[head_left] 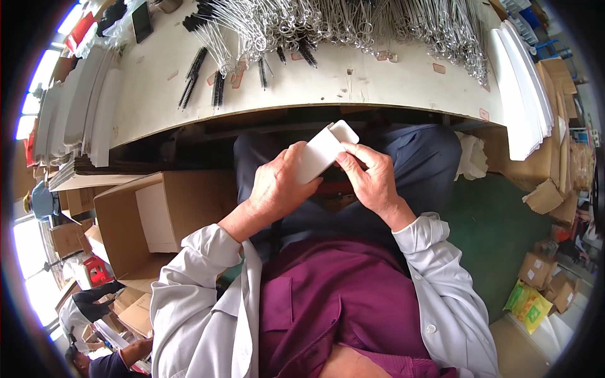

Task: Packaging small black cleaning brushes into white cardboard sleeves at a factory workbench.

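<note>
A small white cardboard box is held tilted above my lap, just off the table's near edge. My left hand wraps round its lower left side, thumb beneath and fingers behind. At the box's upper right end, a rounded flap stands out. My right hand is closed there, thumb and forefinger pinching the edge beside this flap. What lies inside the box is hidden from this view.
A big pile of wire-handled brushes covers the table's far side, a few black-bristled ones lying nearer. Flat white cartons stand in stacks at the left and right. An open brown carton sits left of my legs. People are at the far left.
</note>
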{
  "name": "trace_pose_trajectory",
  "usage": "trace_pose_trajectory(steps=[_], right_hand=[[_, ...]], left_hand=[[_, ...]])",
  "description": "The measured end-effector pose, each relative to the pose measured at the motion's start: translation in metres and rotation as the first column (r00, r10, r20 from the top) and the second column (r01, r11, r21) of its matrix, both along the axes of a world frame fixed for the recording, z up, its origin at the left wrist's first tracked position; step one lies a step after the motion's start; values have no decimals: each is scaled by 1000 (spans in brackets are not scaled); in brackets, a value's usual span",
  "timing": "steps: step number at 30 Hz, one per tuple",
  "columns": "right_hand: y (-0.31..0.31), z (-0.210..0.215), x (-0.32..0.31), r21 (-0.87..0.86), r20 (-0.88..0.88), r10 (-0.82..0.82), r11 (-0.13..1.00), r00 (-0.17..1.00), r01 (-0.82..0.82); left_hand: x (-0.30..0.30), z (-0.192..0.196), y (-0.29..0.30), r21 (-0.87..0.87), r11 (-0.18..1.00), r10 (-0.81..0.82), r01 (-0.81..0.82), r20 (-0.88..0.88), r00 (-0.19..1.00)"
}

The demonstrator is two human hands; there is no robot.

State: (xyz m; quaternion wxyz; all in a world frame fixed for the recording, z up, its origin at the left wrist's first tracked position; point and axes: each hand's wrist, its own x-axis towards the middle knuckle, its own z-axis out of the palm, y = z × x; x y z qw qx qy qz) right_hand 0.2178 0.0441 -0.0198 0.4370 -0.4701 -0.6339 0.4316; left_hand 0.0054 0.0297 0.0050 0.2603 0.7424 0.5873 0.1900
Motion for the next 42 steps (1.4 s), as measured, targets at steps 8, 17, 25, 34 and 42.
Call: trace_pose_trajectory(steps=[8, 17, 25, 34, 42], right_hand=[[-13, 3, -14, -309, -242, 58, 942, 969, -134], [-28, -9, -27, -153, -218, -16, 988, 976, -18], [-30, -9, -23, -68, -16, 17, 998, 1000, -18], [-24, -3, -21, 151, 175, 48, 986, 983, -75], [-23, -1, -27, -259, -1, 2, 966, 1000, -2]], left_hand=[[13, 3, 4, -68, 998, 16, -9, 105, 994], [10, -5, -8, -7, 999, -32, 33, 96, 995], [9, -16, -14, -115, 990, -72, 83, 101, 992], [15, -18, -18, -157, 988, 34, -10, 156, 987], [12, -24, -18, -85, 996, -22, 30, 91, 996]])
